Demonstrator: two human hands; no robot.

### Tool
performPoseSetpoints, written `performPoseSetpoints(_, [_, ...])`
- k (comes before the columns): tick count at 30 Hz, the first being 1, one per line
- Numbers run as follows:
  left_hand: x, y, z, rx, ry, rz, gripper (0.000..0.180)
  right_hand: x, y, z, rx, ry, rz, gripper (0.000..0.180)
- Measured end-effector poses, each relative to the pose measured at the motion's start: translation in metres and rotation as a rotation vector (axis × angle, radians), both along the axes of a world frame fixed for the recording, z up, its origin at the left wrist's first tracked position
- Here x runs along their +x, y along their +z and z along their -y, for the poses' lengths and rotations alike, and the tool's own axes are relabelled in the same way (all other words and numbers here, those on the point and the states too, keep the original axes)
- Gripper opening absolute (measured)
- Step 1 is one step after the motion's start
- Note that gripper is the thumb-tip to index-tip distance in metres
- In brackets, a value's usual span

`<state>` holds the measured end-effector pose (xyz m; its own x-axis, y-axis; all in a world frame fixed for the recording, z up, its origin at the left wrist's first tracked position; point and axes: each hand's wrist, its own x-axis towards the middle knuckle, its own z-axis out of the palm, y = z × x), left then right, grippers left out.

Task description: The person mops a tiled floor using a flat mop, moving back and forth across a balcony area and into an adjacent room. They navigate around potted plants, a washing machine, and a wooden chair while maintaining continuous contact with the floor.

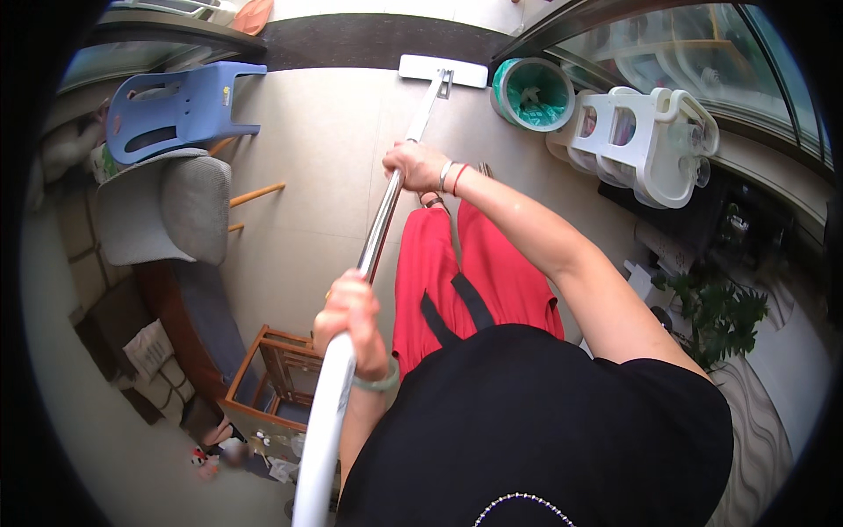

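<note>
A flat mop with a white rectangular head point(457, 71) and a long silver and white pole point(384, 230) reaches from below my chest out to the far floor. My left hand point(353, 318) is wrapped round the upper part of the pole, slightly blurred. Farther down the pole, my right hand point(416, 167) grips it with closed fingers. The mop head lies flat on the pale tiles, by the dark threshold strip point(369, 42). Just right of it stands a round bin point(534, 94) with a green liner.
Left stand a blue plastic chair point(189, 107) and a grey upholstered chair point(167, 206) with wooden legs. A wooden frame stand point(274, 373) is nearer, lower left. On the right are a white tiered rack point(645, 140), a leafy plant point(720, 316) and glass door panels point(702, 53).
</note>
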<state>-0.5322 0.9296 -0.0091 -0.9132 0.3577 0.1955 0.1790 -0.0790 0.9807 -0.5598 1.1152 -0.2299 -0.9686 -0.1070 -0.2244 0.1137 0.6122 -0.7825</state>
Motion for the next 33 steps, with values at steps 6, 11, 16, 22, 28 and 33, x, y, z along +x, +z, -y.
performPoseSetpoints(6, [0.008, 0.000, -0.018, -0.064, -0.113, -0.090, 0.018, 0.019, -0.010, -0.002, -0.077, -0.182, -0.204, 0.010])
performPoseSetpoints(11, [0.040, 0.031, -0.006, -0.110, -0.156, -0.019, 0.018, 0.071, 0.006, 0.025, -0.122, -0.238, -0.158, 0.006])
performPoseSetpoints(16, [0.092, 0.051, -0.003, -0.106, -0.127, 0.035, 0.018, 0.135, 0.035, 0.038, -0.147, -0.256, -0.070, 0.008])
performPoseSetpoints(22, [0.147, 0.070, -0.011, -0.089, -0.223, 0.081, 0.019, 0.223, 0.033, 0.045, -0.240, -0.325, -0.068, 0.009])
performPoseSetpoints(28, [0.180, 0.081, -0.049, -0.086, -0.411, 0.011, 0.025, 0.277, 0.042, 0.027, -0.298, -0.492, -0.180, 0.013])
performPoseSetpoints(33, [0.172, 0.096, -0.081, -0.012, -0.718, 0.007, 0.026, 0.294, 0.078, 0.011, -0.301, -0.802, -0.359, 0.021])
